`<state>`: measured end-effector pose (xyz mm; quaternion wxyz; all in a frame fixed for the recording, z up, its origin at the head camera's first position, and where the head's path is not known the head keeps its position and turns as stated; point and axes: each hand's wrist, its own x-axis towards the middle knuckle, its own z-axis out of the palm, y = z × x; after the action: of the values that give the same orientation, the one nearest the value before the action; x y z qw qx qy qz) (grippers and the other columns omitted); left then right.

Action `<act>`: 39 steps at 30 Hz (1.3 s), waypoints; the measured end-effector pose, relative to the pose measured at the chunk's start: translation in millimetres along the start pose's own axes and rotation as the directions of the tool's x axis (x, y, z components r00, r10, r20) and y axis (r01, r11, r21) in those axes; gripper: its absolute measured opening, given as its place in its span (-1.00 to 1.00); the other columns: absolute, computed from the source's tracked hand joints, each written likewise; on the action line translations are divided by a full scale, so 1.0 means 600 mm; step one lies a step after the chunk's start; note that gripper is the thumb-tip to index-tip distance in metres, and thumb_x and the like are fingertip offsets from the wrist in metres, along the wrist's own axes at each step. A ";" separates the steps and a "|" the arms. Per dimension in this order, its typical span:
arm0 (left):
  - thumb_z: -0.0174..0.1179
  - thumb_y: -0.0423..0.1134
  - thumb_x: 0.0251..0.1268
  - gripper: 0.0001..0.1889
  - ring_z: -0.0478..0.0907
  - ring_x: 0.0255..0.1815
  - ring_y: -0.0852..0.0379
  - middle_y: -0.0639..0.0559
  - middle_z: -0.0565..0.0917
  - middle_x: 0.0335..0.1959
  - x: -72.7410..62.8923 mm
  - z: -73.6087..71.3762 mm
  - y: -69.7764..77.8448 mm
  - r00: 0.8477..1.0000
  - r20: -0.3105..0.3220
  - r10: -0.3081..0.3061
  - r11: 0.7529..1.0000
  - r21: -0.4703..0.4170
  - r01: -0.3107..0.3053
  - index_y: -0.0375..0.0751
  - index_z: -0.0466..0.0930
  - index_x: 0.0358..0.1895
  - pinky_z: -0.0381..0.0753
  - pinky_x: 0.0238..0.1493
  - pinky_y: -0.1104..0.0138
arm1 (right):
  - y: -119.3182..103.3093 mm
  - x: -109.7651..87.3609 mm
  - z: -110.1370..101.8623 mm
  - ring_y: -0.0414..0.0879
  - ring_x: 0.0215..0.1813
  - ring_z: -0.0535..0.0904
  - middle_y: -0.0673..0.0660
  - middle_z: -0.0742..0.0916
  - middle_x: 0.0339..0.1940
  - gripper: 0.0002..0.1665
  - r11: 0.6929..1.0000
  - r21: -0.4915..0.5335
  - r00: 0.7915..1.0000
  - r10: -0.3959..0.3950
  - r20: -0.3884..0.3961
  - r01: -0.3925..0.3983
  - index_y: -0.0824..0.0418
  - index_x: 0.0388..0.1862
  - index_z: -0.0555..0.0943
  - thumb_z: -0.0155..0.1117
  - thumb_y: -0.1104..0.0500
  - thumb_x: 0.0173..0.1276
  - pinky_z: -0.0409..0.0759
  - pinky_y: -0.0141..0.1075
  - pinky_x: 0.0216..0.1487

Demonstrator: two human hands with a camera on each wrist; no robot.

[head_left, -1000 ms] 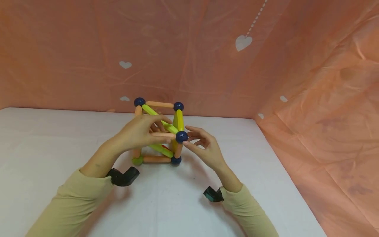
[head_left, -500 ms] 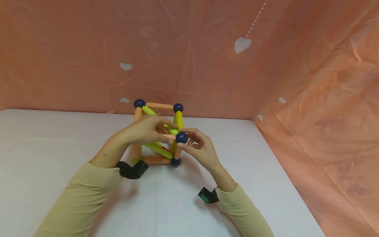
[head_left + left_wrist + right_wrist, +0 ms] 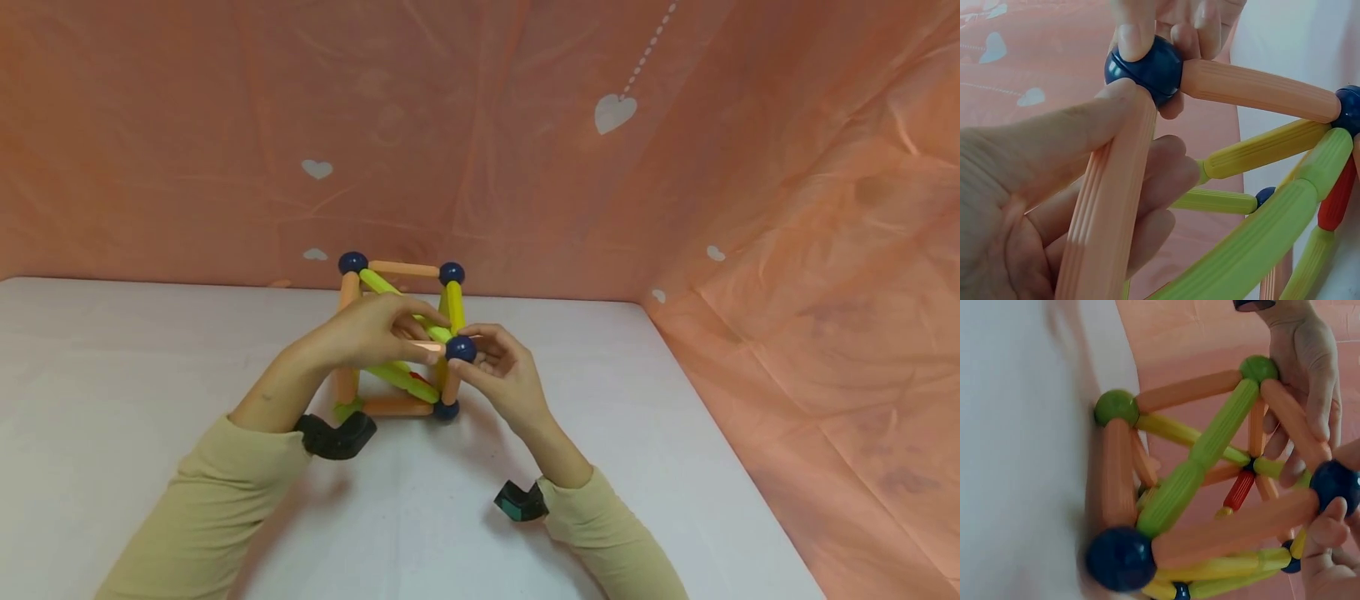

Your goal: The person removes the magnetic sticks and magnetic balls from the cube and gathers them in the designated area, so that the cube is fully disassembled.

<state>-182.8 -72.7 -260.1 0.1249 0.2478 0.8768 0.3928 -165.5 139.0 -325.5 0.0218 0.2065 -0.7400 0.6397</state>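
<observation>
A box-shaped frame of plastic rods and balls stands on the table. At its near upper right corner is a dark blue ball (image 3: pixel 461 348), which my right hand (image 3: pixel 506 379) pinches between thumb and fingers. My left hand (image 3: pixel 367 329) grips the peach rod (image 3: pixel 1107 206) that meets this ball, thumb in front and fingers behind. Rod and ball touch in the left wrist view. Another peach rod (image 3: pixel 1241 528) runs from the held ball down to a lower blue ball (image 3: pixel 1121 559). A lime green diagonal (image 3: pixel 1197 459) crosses that side, up to a green ball (image 3: pixel 1259 367).
A white-covered table (image 3: pixel 637 467) lies under the frame. Behind it hangs a peach cloth (image 3: pixel 480 142) with white hearts, which also covers the right side. Inside the frame a short red rod (image 3: pixel 1239 490) shows. Black wrist mounts (image 3: pixel 336 437) sit at both cuffs.
My left hand has slid right along the peach rod, closer to the blue ball. My right hand has shifted slightly left and its fingers have come round the ball. The frame stays in place.
</observation>
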 end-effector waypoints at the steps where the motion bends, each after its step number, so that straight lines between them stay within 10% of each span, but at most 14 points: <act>1: 0.30 -0.13 0.23 -0.56 0.65 -0.09 0.00 -0.01 0.74 -0.20 0.000 0.000 0.000 1.000 -0.003 -0.002 1.000 0.005 0.002 -0.12 0.56 0.17 0.60 -0.03 0.15 | 0.000 0.000 0.001 -0.19 -0.20 0.54 0.34 0.62 -0.03 -0.56 1.000 0.002 1.000 0.010 -0.003 -0.010 0.38 0.09 0.49 0.31 0.42 0.21 0.54 -0.48 -0.22; 39: 0.30 -0.01 0.19 -0.50 0.66 -0.08 0.02 0.00 0.75 -0.19 0.001 0.011 0.008 1.000 0.007 0.007 1.000 0.025 -0.008 -0.14 0.55 0.18 0.61 -0.06 0.16 | -0.018 0.007 0.001 -0.17 -0.14 0.59 0.32 0.66 0.00 -0.68 0.995 -0.080 0.996 0.060 0.068 -0.055 0.41 0.03 0.58 0.25 0.36 0.28 0.59 -0.40 -0.05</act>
<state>-178.8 -65.5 -260.7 0.1235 0.2541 0.8803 0.3811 -165.6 136.6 -314.3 -0.0147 0.2066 -0.7704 0.6030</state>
